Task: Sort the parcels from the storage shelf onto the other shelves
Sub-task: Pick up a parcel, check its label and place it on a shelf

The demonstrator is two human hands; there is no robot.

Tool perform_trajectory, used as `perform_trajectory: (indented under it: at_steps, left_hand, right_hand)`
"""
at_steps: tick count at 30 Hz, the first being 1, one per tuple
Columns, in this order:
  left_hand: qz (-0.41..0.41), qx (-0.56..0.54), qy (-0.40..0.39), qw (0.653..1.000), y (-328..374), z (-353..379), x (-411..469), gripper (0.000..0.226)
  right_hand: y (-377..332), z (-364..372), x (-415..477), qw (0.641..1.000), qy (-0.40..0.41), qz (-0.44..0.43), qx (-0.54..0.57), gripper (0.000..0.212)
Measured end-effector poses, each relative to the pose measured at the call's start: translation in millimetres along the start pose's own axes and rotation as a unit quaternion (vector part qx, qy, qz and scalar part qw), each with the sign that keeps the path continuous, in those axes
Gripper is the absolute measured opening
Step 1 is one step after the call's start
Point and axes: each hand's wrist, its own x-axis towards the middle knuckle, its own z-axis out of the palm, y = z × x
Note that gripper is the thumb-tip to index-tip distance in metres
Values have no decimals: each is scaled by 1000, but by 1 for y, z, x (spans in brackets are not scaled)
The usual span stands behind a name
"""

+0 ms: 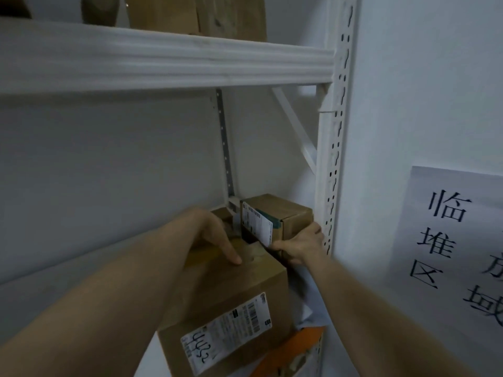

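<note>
you're at the pick-up step. your right hand (302, 244) has thumb and curled fingers clamped round the lower front corner of the small parcel (275, 219), which sits deep in the right corner of the storage shelf (163, 61), close to the upright. your left hand (215, 235) lies on top of the large parcel (226, 289) just beside it, fingers fairly straight, index pressing the lid, gripping nothing. next, you'll likely need to draw the small parcel forward, clear of the large one. the large parcel's shipping label (226, 333) bears handwriting like "4452"; its print is too small to read, as is the small parcel's. the paper sign (457, 240) shows 临, 堆, 区, 域.
</note>
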Motion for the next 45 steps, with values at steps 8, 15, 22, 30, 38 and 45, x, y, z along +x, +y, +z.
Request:
perform_trajectory:
  at_steps: [8,15,22,30,38,45]
  left_hand:
    - [-12,-16,-12,1000,1,-6,0,94]
    - [-12,-39,-7,999,1,-4,-8,91]
    - [13,-88,40,995,-14,-2,-39,85]
    - [56,-146,102,982,-84,19,-115,83]
    - [21,-202,172,964,-240,75,-197,78]
    - [-63,-242,214,944,-406,137,-264,74]
  right_hand:
    - [-1,29,34,987,-161,-15,-15,95]
    - [-11,22,26,978,-203,-34,-18,28]
    - [-47,-8,-17,986,-119,-91,-77,14]
    - [-114,19,-131,975,-45,-202,-85,28]
    - [-150,167,-262,953,-124,-264,-85,25]
    - [-167,327,-406,902,-300,-295,-100,21]
